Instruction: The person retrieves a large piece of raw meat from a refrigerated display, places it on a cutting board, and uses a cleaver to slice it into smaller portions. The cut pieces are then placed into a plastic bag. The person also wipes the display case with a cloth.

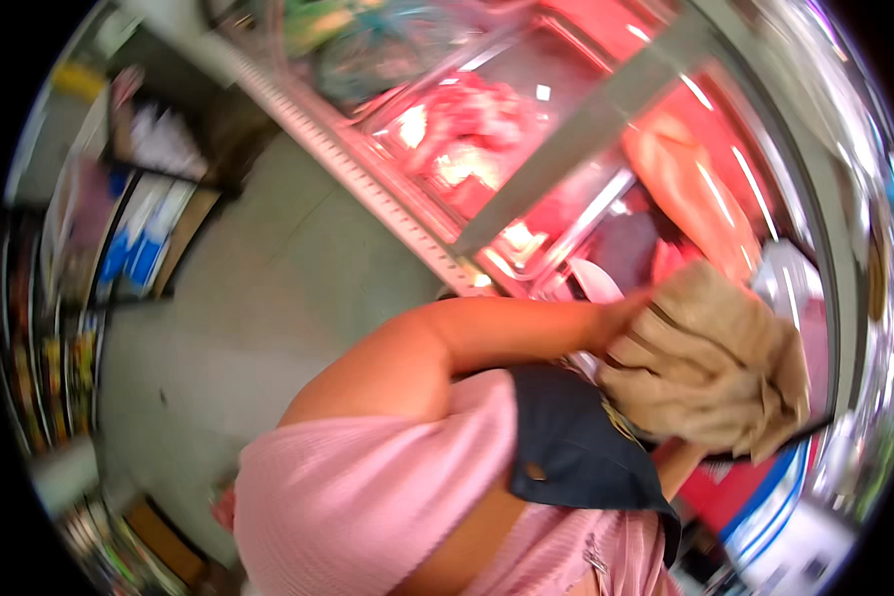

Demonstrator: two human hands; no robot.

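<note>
My left hand (620, 320) reaches in from the picture's middle and grips the near edge of a crumpled brown paper bag or sheet (708, 365); its fingers are mostly hidden and blurred. On the paper's lower side is my right hand (682, 449), largely covered by it, so its grasp does not show. Below the paper, against my pink ribbed top, lies a dark blue fabric flap (577, 439), with a tan strip crossing the top beside it. Beyond the hands stands a red-lit glass display case with raw meat (477, 119) in clear trays.
A grey frame bar (581, 134) crosses the case, and a pale slotted rail (343, 160) edges it. Plastic bags (395, 52) lie at its upper end. At the left are an open carton (145, 231) and shelves of packaged goods (52, 365). Red, blue and white packaging (763, 492) is at lower right.
</note>
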